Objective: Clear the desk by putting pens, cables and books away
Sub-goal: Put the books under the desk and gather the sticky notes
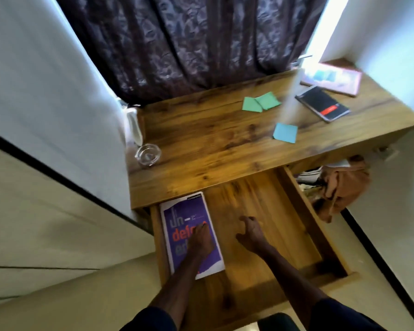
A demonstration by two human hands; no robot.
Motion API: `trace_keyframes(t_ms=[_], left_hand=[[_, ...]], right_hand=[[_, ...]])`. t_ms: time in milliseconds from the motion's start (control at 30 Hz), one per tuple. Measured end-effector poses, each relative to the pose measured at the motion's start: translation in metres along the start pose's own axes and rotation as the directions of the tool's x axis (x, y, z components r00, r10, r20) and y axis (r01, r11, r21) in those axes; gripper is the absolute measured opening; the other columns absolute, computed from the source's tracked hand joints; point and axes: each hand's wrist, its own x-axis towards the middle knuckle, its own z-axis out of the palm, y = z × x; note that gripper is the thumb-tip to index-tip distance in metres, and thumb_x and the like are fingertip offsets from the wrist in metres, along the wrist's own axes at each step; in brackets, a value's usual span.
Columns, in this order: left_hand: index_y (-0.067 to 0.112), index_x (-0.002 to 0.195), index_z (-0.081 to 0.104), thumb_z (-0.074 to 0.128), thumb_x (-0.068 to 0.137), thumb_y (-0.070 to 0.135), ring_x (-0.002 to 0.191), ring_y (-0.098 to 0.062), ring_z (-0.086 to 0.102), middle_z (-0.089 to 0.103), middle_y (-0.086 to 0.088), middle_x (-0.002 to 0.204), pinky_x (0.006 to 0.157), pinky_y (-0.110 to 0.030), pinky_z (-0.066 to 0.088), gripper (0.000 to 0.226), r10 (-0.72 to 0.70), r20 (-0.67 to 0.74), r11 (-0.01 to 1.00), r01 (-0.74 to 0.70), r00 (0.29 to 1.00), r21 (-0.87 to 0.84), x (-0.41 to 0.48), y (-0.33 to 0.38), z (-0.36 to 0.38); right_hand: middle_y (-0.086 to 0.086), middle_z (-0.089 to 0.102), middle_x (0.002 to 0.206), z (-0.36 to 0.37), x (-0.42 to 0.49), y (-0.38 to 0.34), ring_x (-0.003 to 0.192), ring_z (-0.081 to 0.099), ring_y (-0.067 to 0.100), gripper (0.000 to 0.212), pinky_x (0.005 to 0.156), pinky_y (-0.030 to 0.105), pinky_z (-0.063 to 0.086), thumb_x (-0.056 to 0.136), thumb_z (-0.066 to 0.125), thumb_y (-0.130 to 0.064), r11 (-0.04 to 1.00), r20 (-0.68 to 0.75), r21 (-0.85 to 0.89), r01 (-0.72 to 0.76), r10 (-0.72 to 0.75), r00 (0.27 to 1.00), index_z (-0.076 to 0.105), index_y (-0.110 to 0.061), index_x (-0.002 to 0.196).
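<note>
Two hands were down in the open drawer (256,194). The left hand (202,240) lay on the purple book (177,223), fingers fairly straight, pressing rather than gripping. The book sat under that palm, against the drawer's left wall. Just beside it the right hand (251,232) hovered, loosely curled and empty. Squaring the book into that corner would probably save room. Well beyond the fingertips, on the desk (213,144), lay a black notebook (323,103) and a pink book (332,78).

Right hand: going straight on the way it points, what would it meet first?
Only bare drawer floor lies ahead of the right hand, then likely the desktop's front edge; depth is unclear.
</note>
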Motion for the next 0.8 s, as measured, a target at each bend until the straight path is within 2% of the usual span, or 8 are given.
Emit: trace_keyframes(t_ms=[100, 200, 300, 467, 567, 667, 733, 800], left_hand=[[0.007, 0.146, 0.042, 0.05, 0.1, 0.019, 0.143, -0.023, 0.039, 0.041, -0.01, 0.153, 0.116, -0.028, 0.031, 0.049, 0.06, 0.0, 0.998, -0.06, 0.998, 0.006, 0.008, 0.054, -0.005], [0.01, 0.134, 0.053, 0.049, 0.098, 0.017, 0.136, -0.023, 0.046, 0.053, -0.007, 0.14, 0.11, -0.026, 0.031, 0.037, 0.164, -0.009, 0.986, -0.164, 0.986, 0.013, 0.012, 0.113, -0.004], [0.013, 0.132, 0.055, 0.049, 0.099, 0.02, 0.136, -0.021, 0.046, 0.053, -0.005, 0.139, 0.109, -0.026, 0.032, 0.034, 0.238, -0.022, 0.971, -0.237, 0.971, 0.033, 0.014, 0.182, 0.001], [0.018, 0.125, 0.056, 0.048, 0.099, 0.018, 0.12, -0.023, 0.055, 0.055, -0.003, 0.129, 0.098, -0.033, 0.049, 0.027, 0.255, -0.099, 0.966, -0.258, 0.962, -0.024, 0.022, 0.315, 0.023], [0.017, 0.124, 0.059, 0.05, 0.096, 0.015, 0.122, -0.023, 0.057, 0.058, -0.005, 0.13, 0.101, -0.035, 0.049, 0.029, 0.279, -0.122, 0.959, -0.282, 0.952, -0.006, 0.028, 0.393, 0.037], [0.019, 0.125, 0.062, 0.051, 0.094, 0.015, 0.124, -0.024, 0.058, 0.061, -0.004, 0.132, 0.1, -0.037, 0.05, 0.033, 0.313, -0.134, 0.95, -0.312, 0.94, 0.025, 0.03, 0.46, 0.044], [0.016, 0.123, 0.063, 0.051, 0.091, 0.014, 0.12, -0.027, 0.061, 0.064, -0.006, 0.129, 0.097, -0.04, 0.053, 0.034, 0.326, -0.141, 0.945, -0.325, 0.935, 0.03, 0.032, 0.495, 0.043], [0.015, 0.123, 0.064, 0.051, 0.091, 0.015, 0.116, -0.026, 0.064, 0.066, -0.006, 0.126, 0.093, -0.039, 0.055, 0.034, 0.338, -0.158, 0.941, -0.336, 0.928, 0.038, 0.037, 0.526, 0.042]], right_hand=[[0.016, 0.045, 0.143, -0.043, -0.006, 0.03, 0.126, 0.051, 0.025, 0.056, 0.087, 0.021, 0.045, 0.092, 0.066, -0.015, 1.0, -0.067, 0.004, -0.023, 0.023, 0.997, 0.045, -0.006, 0.143], [0.012, 0.05, 0.139, -0.088, -0.012, 0.059, 0.121, 0.056, 0.022, 0.051, 0.093, 0.027, 0.051, 0.09, 0.069, -0.015, 0.995, -0.11, 0.059, -0.082, 0.088, 0.99, 0.052, -0.01, 0.138], [0.013, 0.053, 0.136, -0.137, -0.024, 0.101, 0.121, 0.057, 0.024, 0.048, 0.096, 0.028, 0.048, 0.091, 0.068, -0.016, 0.998, -0.128, 0.046, -0.05, 0.055, 0.99, 0.053, -0.008, 0.136], [0.004, 0.064, 0.11, -0.21, -0.05, 0.19, 0.106, 0.064, 0.026, 0.026, 0.075, 0.014, 0.046, 0.088, 0.066, -0.01, 0.993, -0.256, 0.111, -0.044, 0.072, 0.964, 0.068, -0.009, 0.113], [0.008, 0.064, 0.119, -0.253, -0.065, 0.243, 0.11, 0.062, 0.026, 0.036, 0.092, 0.031, 0.051, 0.087, 0.065, -0.013, 0.985, -0.269, 0.167, -0.041, 0.086, 0.959, 0.066, -0.01, 0.122], [0.005, 0.067, 0.117, -0.297, -0.082, 0.291, 0.111, 0.06, 0.022, 0.033, 0.098, 0.03, 0.048, 0.082, 0.064, -0.009, 0.987, -0.316, 0.158, -0.04, 0.089, 0.945, 0.07, -0.014, 0.114], [0.006, 0.068, 0.114, -0.324, -0.088, 0.311, 0.11, 0.06, 0.023, 0.029, 0.098, 0.035, 0.05, 0.08, 0.067, -0.012, 0.989, -0.309, 0.142, -0.046, 0.088, 0.947, 0.071, -0.013, 0.109], [0.007, 0.068, 0.109, -0.347, -0.088, 0.328, 0.106, 0.062, 0.024, 0.023, 0.091, 0.033, 0.051, 0.083, 0.066, -0.015, 0.991, -0.316, 0.13, -0.033, 0.073, 0.946, 0.07, -0.012, 0.105]])
